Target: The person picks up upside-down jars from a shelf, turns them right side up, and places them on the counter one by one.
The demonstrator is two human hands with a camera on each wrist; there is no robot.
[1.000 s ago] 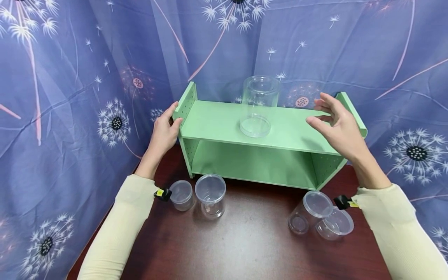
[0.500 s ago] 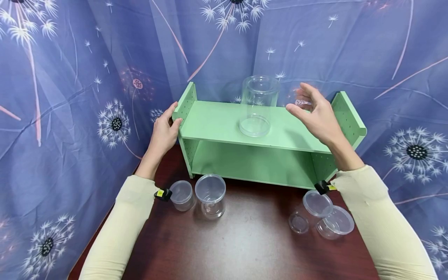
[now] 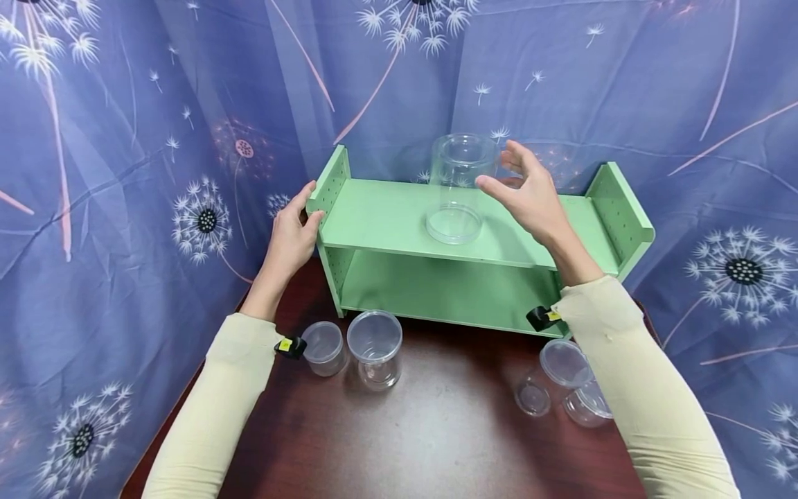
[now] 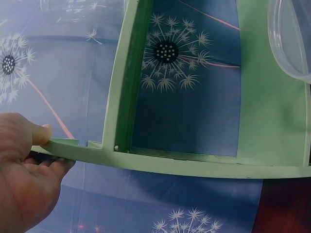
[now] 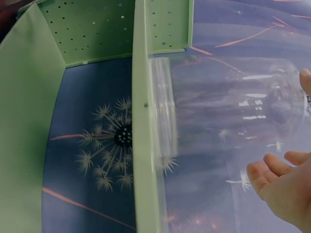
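A green two-tier shelf (image 3: 380, 208) stands against the curtain. My left hand (image 3: 293, 232) grips the upper edge of its left side panel, thumb on the inner face and fingers outside, as the left wrist view shows. On the upper board, near the middle, is a tall clear plastic jar (image 3: 460, 184) with a ridged band (image 5: 164, 107) around its base. My right hand (image 3: 528, 197) hovers just right of the jar's upper part, thumb and fingers spread apart. In the right wrist view a gap separates the visible fingertips from the jar.
On the brown table (image 3: 430, 443), a small clear tub (image 3: 324, 346) and a taller clear jar (image 3: 376, 346) stand at front left. Another clear jar (image 3: 564, 364) and a tub (image 3: 589, 405) are at front right, partly behind the right sleeve. A blue dandelion-print curtain (image 3: 206, 83) encloses the back and sides.
My right hand has moved left from the shelf's right end to beside the tall jar. My left hand has stayed on the side panel.
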